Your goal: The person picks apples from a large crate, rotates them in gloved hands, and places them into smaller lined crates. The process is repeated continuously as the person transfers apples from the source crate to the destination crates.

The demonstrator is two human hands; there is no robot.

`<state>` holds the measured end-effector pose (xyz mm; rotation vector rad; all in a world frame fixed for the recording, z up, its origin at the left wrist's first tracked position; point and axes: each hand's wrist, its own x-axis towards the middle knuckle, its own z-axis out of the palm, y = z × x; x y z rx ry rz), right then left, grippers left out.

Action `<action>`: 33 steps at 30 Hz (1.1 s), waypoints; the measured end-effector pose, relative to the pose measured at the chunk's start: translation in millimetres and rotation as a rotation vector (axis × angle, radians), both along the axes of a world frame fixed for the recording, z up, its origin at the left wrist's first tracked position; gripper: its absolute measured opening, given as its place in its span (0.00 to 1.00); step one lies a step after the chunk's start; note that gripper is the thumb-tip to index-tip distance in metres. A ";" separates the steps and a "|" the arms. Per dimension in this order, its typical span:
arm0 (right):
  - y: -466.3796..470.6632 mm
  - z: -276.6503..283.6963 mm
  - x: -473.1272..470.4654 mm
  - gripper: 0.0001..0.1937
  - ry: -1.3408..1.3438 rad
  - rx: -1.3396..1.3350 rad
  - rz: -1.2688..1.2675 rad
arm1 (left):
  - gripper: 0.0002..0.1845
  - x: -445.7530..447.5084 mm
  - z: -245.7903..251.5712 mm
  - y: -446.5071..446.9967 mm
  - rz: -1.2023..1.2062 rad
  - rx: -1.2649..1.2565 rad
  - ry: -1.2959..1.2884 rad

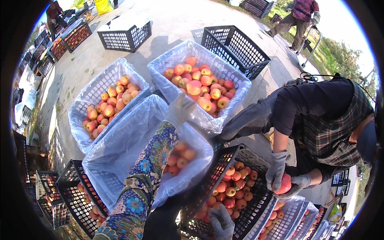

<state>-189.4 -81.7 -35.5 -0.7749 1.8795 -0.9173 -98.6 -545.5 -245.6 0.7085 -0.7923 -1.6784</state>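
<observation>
My left hand (181,110), in a pale glove below a floral sleeve, reaches over the near rim of the far plastic-lined crate (240,87) of apples (207,87). It is blurred, its fingers look extended, and I see nothing in it. Under my left arm stands another lined crate (120,156) with a few apples (181,159) at its right end. My right hand (222,223), in a grey glove, is at the near edge of the apples (232,189) in a black plastic crate (252,156). Its fingers are apart and no apple shows in it.
A co-worker in grey gloves (277,174) bends at the right, holding a red apple (282,183). A third lined crate (81,120) of apples stands left. Beyond are black crates (237,51), (126,37). Another crate (81,192) stands lower left. A person (300,21) stands by a hand cart (312,48).
</observation>
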 end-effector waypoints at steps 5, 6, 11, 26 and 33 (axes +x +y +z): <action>38.7 -73.1 -8.2 0.26 -0.077 -0.234 -0.084 | 0.14 9.1 60.7 55.6 -0.179 0.255 0.150; 26.6 -60.3 -8.9 0.22 0.140 -0.253 0.063 | 0.14 18.1 70.4 67.8 -0.194 0.260 0.138; 29.2 -60.7 -4.9 0.25 -0.394 -0.230 -0.253 | 0.15 39.2 113.5 148.7 -0.254 0.305 0.101; 73.9 -148.7 -33.7 0.10 -0.488 -0.248 -0.363 | 0.20 14.4 280.6 372.9 -0.563 0.393 0.064; 74.7 -78.2 -50.9 0.32 -0.646 -0.166 -0.487 | 0.16 26.0 242.4 350.6 -0.151 0.233 -0.165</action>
